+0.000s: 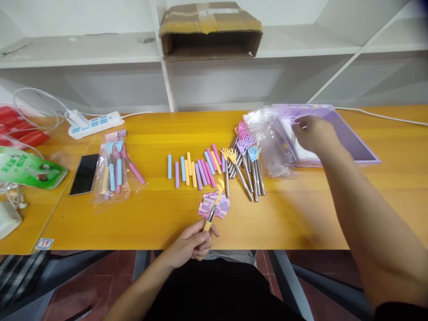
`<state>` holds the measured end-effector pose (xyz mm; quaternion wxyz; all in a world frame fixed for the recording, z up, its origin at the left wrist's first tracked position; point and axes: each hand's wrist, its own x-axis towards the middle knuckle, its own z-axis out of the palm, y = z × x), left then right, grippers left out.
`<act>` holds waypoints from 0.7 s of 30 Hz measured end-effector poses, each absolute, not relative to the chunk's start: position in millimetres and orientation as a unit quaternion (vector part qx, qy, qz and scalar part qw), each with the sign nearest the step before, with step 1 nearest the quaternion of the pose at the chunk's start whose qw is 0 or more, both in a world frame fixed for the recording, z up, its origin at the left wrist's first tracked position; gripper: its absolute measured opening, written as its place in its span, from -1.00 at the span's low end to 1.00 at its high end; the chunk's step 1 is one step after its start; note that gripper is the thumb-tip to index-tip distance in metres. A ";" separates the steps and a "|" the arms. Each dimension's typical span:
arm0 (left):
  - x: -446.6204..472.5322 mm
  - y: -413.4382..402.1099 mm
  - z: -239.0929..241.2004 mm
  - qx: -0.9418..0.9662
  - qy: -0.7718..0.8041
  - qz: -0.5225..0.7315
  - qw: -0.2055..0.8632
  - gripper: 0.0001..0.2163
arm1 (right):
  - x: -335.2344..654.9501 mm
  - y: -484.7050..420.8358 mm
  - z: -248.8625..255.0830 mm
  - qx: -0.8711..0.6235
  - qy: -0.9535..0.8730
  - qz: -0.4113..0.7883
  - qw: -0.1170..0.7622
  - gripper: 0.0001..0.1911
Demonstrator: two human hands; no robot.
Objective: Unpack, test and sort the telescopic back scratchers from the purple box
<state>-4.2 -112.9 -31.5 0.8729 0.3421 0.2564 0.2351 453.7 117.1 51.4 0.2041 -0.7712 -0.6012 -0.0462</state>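
Note:
My left hand (195, 240) is closed round the yellow handle of a telescopic back scratcher (214, 207), its yellow claw pointing up and away from me. My right hand (314, 133) reaches over a purple box (354, 138); its fingers are pinched above white material in the box, and what they grip is too small to make out. Small pink printed cards (204, 208) lie beneath the held scratcher. Past them rest several coloured handle sleeves (201, 174). To their right is a pile of metal scratcher rods (245, 176) with pink, purple, yellow and blue claws.
Clear plastic bags (272, 142) lie against the box. On the left are bagged scratchers (115, 167), a black phone (84, 174), a power strip (96, 125), a green packet (31, 167) and red items (20, 127). A cardboard box (210, 31) sits on the shelf.

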 end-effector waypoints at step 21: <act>14.1 -129.0 -16.0 0.884 0.414 0.189 0.104 -0.78 | 213.6 -147.5 -10.7 -0.427 -0.606 0.568 0.357 -0.40</act>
